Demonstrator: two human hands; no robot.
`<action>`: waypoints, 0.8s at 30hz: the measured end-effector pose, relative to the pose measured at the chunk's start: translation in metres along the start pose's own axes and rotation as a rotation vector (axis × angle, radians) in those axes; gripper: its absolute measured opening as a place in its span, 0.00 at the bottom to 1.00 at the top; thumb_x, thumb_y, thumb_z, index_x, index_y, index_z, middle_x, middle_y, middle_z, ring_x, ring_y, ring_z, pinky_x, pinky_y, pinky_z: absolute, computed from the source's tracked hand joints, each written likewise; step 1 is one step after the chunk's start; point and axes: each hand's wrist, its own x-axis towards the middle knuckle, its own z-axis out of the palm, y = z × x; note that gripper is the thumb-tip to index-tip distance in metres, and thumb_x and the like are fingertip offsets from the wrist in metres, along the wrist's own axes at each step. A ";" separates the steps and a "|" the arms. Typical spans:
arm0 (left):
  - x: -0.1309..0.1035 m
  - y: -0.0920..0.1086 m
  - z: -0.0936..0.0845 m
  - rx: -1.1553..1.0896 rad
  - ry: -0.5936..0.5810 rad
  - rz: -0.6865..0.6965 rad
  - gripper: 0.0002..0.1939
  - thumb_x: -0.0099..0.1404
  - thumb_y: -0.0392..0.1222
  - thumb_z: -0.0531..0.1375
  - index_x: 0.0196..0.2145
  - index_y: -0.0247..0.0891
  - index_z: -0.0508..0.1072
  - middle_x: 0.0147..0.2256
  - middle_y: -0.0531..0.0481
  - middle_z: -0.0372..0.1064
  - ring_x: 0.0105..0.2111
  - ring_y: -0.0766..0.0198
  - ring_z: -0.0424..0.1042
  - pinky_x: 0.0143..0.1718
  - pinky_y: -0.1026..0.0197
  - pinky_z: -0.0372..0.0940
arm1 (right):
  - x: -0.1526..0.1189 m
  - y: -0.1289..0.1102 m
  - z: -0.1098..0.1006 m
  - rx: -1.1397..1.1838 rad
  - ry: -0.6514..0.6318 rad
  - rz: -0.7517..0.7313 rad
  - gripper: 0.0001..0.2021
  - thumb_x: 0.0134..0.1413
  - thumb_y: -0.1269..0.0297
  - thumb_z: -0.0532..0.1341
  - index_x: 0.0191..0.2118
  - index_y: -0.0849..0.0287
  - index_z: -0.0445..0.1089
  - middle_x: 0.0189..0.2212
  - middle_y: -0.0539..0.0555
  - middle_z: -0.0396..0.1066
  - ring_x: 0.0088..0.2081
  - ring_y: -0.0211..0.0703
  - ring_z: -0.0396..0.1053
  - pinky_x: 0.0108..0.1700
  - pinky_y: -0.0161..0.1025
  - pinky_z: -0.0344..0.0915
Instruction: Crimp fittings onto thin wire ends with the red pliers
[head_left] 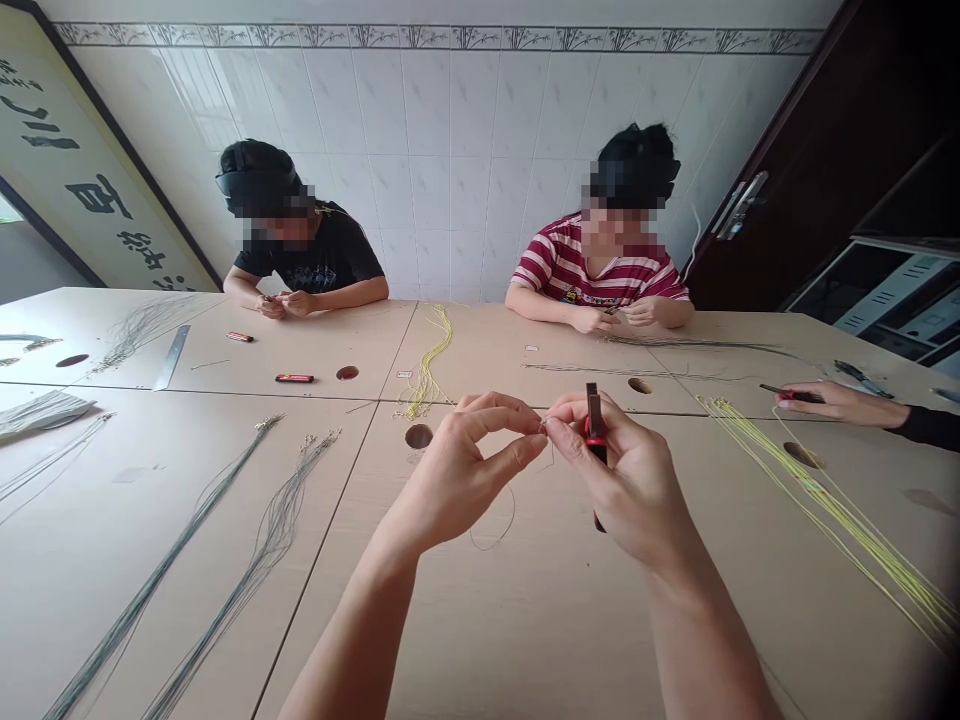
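The left hand point(469, 455) is closed in a fingertip pinch, thumb against forefinger, on the end of a thin cord point(514, 512), and the right hand point(637, 470) meets it there with its own thumb and forefinger, so the 2 hands nearly touch. That end is held above the tabletop point(480, 630); a tiny fitting seems to sit between the fingertips, too small to make out. Below, the strand drops in a loose curve. The right hand also grips red-and-black pliers point(595, 420) upright against its palm, head upward; whether their jaws are parted, I cannot tell. The cord looks very light and flexible, with perhaps enough spring to keep its bend, and likely slides easily between skin, so a firm pinch close to the end suits it better than a hold along the slack. The pliers look stiff and weightier, best held by the handles. To the left lie 2 grey cord bundles point(187, 537), to the right a yellow cord bundle point(825, 490), near a co-worker's hand point(832, 405).
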 end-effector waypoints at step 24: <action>0.005 -0.002 0.000 0.023 0.109 -0.084 0.10 0.61 0.51 0.64 0.36 0.44 0.75 0.38 0.54 0.75 0.42 0.61 0.70 0.48 0.56 0.60 | 0.004 0.001 0.000 0.081 -0.138 0.007 0.09 0.60 0.56 0.60 0.33 0.54 0.68 0.35 0.51 0.67 0.32 0.37 0.60 0.31 0.36 0.57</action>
